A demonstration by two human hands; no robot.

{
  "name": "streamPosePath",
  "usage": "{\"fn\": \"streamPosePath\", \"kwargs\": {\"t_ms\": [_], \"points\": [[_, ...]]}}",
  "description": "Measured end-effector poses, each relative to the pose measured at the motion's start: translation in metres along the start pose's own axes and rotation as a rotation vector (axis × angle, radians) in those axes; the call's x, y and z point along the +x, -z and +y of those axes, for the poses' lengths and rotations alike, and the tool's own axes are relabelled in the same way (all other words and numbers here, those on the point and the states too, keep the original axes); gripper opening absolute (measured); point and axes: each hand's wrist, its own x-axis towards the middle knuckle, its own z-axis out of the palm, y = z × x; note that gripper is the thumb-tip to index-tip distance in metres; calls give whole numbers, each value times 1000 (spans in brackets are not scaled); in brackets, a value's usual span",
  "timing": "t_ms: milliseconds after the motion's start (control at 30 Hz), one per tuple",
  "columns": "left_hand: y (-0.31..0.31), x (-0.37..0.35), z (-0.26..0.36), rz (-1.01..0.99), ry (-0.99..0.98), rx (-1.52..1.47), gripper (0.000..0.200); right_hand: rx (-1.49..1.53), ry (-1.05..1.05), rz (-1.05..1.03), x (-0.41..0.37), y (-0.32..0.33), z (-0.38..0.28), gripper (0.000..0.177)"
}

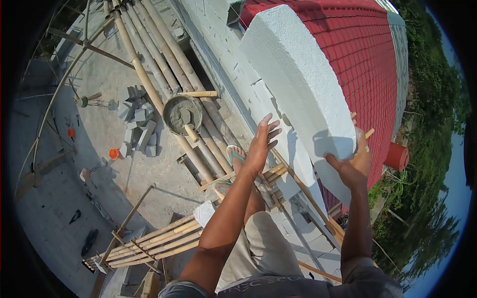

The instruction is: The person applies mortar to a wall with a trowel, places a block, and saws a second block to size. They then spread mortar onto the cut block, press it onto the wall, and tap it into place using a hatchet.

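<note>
A large, pale lightweight concrete block (310, 74) stretches along the top of the block wall (238, 94). My right hand (354, 161) grips its near end, thumb on the side face and the other fingers partly hidden behind. Beside the block, on its left, my left hand (261, 146) is held up with fingers spread and nothing in it. Whether the block rests fully on the wall cannot be told. Left of my feet, a round pan (165, 110) of grey mortar (180, 113) sits on the bamboo poles, a wooden-handled scoop or trowel (191, 132) standing in it.
I stand in sandals on a bamboo scaffold (164, 64). Far below on the left, broken blocks (140, 121) and an orange bucket (114, 154) lie on the concrete floor. Beyond the wall is a red tiled roof (343, 44), with a red cylinder (396, 157) near its edge.
</note>
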Motion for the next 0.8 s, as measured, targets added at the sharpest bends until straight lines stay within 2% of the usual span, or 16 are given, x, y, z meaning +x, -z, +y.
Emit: {"fn": "streamPosePath", "kwargs": {"t_ms": [67, 133, 167, 233, 433, 500, 567, 600, 667, 767, 800], "points": [[41, -6, -16, 56, 13, 8, 81, -86, 62, 62, 28, 3, -6, 83], [91, -28, -35, 272, 170, -66, 74, -178, 126, 119, 59, 1, -8, 80], [119, -40, -44, 383, 215, -9, 69, -249, 137, 185, 77, -4, -4, 76], [179, -73, -67, 565, 193, 144, 64, -327, 155, 234, 111, -19, 4, 72], [317, -191, -118, 921, 343, 293, 81, -426, 141, 192, 190, -76, 29, 72], [338, -228, -142, 1009, 364, 194, 81, -324, 102, 103, 208, -93, 35, 75], [334, -266, -163, 1044, 386, 117, 75, -340, 110, 81, 219, -109, 36, 76], [310, -283, -163, 1062, 417, 116, 74, -347, 74, 67, 218, -115, 40, 78], [270, -321, -180, 1044, 496, 127, 71, -350, 42, 69, 217, -128, 45, 79], [233, -371, -225, 1007, 717, 137, 74, -348, 19, 72, 219, -148, 44, 83], [252, -401, -266, 873, 725, 254, 74, -355, 14, 74, 217, -152, 44, 85]]}}
